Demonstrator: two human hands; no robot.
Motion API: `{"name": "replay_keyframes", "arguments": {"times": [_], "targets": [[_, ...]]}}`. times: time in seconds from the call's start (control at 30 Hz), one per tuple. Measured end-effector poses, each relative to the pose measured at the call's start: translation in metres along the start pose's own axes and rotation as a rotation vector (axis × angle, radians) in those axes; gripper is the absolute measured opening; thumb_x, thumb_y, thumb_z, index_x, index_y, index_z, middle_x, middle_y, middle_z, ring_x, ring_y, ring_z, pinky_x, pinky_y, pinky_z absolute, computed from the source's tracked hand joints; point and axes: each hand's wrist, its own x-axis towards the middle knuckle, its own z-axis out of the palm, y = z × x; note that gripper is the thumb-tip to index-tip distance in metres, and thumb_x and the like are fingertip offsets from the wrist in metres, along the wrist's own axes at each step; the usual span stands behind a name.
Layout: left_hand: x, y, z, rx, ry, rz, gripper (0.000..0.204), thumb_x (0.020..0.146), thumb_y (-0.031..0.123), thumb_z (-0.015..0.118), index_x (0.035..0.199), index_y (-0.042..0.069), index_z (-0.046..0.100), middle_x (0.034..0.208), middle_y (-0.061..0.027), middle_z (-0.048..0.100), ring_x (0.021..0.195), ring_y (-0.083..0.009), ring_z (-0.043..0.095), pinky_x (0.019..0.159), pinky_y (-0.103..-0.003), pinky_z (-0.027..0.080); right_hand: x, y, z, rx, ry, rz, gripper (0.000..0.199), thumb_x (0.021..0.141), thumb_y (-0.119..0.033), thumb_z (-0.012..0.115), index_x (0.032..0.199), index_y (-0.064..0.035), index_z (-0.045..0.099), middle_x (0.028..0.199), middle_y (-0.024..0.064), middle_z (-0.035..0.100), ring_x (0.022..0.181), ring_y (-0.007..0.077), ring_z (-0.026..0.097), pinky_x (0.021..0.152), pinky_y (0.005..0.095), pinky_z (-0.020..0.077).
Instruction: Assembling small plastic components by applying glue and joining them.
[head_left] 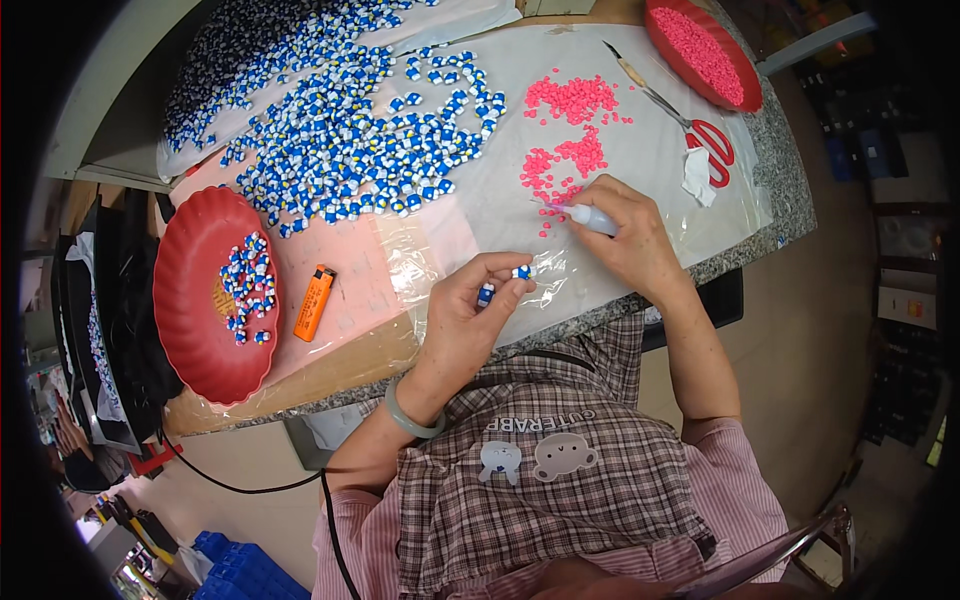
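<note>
My left hand (pixel 462 308) pinches a small blue-and-white piece (pixel 521 272) between thumb and fingertips. A second blue-and-white piece (pixel 486 294) rests in the curl of the same hand. In my right hand (pixel 637 240) is a small whitish squeeze bottle (pixel 594 219), held tilted with its thin nozzle toward the left. The nozzle is by the near end of a scatter of tiny pink pieces (pixel 566 158) on the plastic-covered table (pixel 490 190). Many more blue-and-white pieces (pixel 340 150) lie spread beyond my left hand.
A red scalloped dish (pixel 190 330) at left holds several blue-and-white pieces, with an orange lighter (pixel 315 302) beside it. At far right stand a red dish (pixel 738 92) of pink pieces, red-handled scissors (pixel 712 150), a wooden-handled pointed tool (pixel 628 68) and crumpled white tissue (pixel 698 177).
</note>
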Motion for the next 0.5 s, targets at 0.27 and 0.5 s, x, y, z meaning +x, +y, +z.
{"name": "replay_keyframes", "arguments": {"times": [0.27, 0.5], "targets": [[-0.003, 0.0, 0.0, -0.008, 0.013, 0.018, 0.024, 0.095, 0.0, 0.057, 0.118, -0.004, 0.06, 0.1, -0.0064, 0.065, 0.094, -0.0124, 0.064, 0.084, -0.024, 0.049, -0.001, -0.01, 0.012, 0.03, -0.062, -0.041, 0.021, 0.073, 0.001, 0.069, 0.094, -0.0008, 0.066, 0.086, 0.0108, 0.063, 0.078, 0.0259, 0.064, 0.069, 0.0332, 0.0499], [-0.005, -0.001, -0.001, -0.008, -0.015, -0.023, 0.024, 0.095, 0.0, 0.057, 0.118, -0.003, 0.06, 0.107, -0.0065, 0.064, 0.096, -0.0121, 0.064, 0.084, -0.023, 0.049, 0.004, -0.008, 0.012, -0.051, -0.152, -0.113, 0.029, 0.069, 0.002, 0.069, 0.097, -0.0047, 0.068, 0.087, 0.0098, 0.062, 0.079, 0.0267, 0.063, 0.067, 0.0337, 0.0501]]}}
